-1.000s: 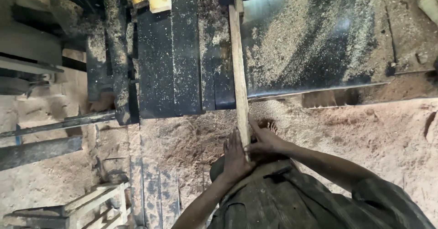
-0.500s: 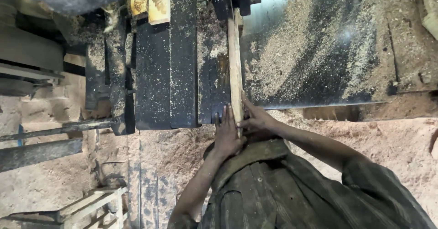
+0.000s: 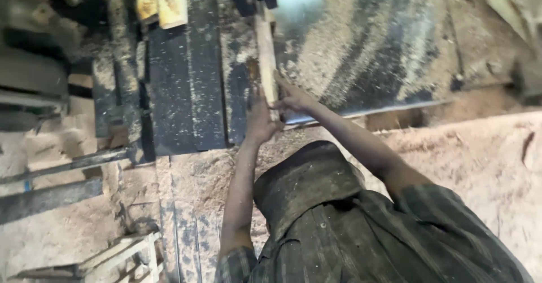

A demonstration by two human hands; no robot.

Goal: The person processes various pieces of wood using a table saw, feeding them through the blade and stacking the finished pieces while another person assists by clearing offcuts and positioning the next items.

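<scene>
Sawdust covers nearly everything in the frame. A narrow wooden strip (image 3: 265, 54) lies lengthwise just left of centre in the upper half, running from the top edge down to the two hands. The left hand (image 3: 258, 119) presses against the strip's near end from the left, fingers closed around its edge; the right hand (image 3: 293, 98) grips the same end from the right, fingers wrapped on the wood. Both arms reach up from the bottom of the frame, where the person's dark striped shirt (image 3: 372, 238) fills the lower right. The strip rests on a dark metal machine table (image 3: 186, 91) dusted with chips, and to its right a shiny steel plate (image 3: 372, 46) spreads across the upper middle. Two pale wood offcuts (image 3: 161, 1) sit at the upper left. A wooden frame (image 3: 121, 255) lies on the floor at lower left
</scene>
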